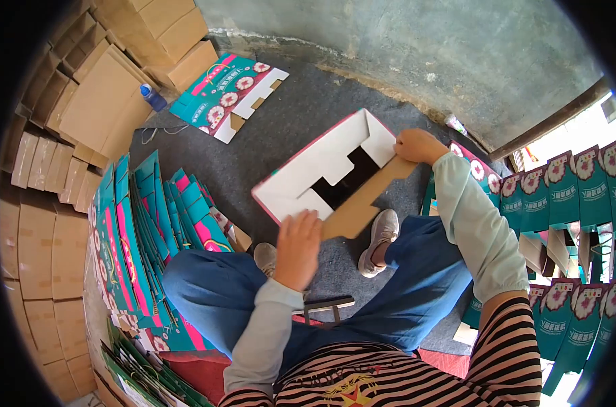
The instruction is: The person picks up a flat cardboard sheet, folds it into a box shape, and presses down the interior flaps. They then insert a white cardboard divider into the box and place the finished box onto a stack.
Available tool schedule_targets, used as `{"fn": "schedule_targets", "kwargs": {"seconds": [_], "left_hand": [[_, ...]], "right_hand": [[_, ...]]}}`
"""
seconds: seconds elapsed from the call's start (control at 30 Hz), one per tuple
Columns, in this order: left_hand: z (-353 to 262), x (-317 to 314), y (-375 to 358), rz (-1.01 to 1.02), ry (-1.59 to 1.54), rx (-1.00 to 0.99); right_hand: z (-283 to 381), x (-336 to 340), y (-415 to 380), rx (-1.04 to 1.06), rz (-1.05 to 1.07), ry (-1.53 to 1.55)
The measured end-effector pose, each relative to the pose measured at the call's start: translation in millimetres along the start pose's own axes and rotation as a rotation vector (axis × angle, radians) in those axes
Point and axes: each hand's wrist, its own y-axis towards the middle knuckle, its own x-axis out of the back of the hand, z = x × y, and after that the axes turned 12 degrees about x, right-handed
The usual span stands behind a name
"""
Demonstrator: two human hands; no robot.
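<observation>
A partly folded cardboard gift box [308, 186] is held up over the floor between my knees. Its white end flaps face me, a dark gap shows between them, and a brown flap [369, 195] stands out on the near side. My left hand [298, 249] is at the near left corner, its fingers bent over the edge of the white flap; the thumb is hard to make out. At the far right corner, my right hand [420, 146] is closed around the end of the brown flap.
Flattened teal boxes [138, 230] stand stacked on my left. One printed box [230, 95] lies ahead on the dark floor covering. Brown cartons [97, 102] line the left side, with a blue bottle [153, 98] near them. Assembled teal boxes [562, 197] stand in rows at right.
</observation>
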Motion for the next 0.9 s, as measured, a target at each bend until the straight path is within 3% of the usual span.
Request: {"fn": "schedule_targets", "kwargs": {"seconds": [0.07, 0.17, 0.27, 0.37, 0.47, 0.5, 0.6, 0.7, 0.9], "left_hand": [[20, 3, 7, -0.024, -0.033, 0.003], [20, 11, 15, -0.1, -0.251, 0.071], [11, 7, 21, -0.117, -0.274, 0.221], [6, -2, 31, -0.176, -0.414, 0.457], [-5, -6, 38, -0.323, -0.367, 0.452], [-4, -11, 37, -0.378, -0.304, 0.381], [-10, -13, 35, -0.303, 0.042, 0.313], [-14, -13, 35, -0.186, 0.109, 0.252], [-7, -30, 34, -0.122, 0.169, 0.239]], "right_hand": [[-10, -4, -4, 0.053, 0.139, 0.11], [1, 14, -9, -0.079, 0.194, 0.44], [-10, 15, -3, -0.158, 0.113, 0.692], [-10, 12, -1, -0.089, 0.01, 0.768], [8, -2, -3, 0.194, -0.383, 0.139], [22, 6, -8, 0.195, -0.328, 0.178], [49, 11, -19, 0.574, -0.502, 0.058], [46, -11, -17, 0.687, -0.302, -0.058], [42, -28, -9, 0.659, -0.226, -0.076]]}}
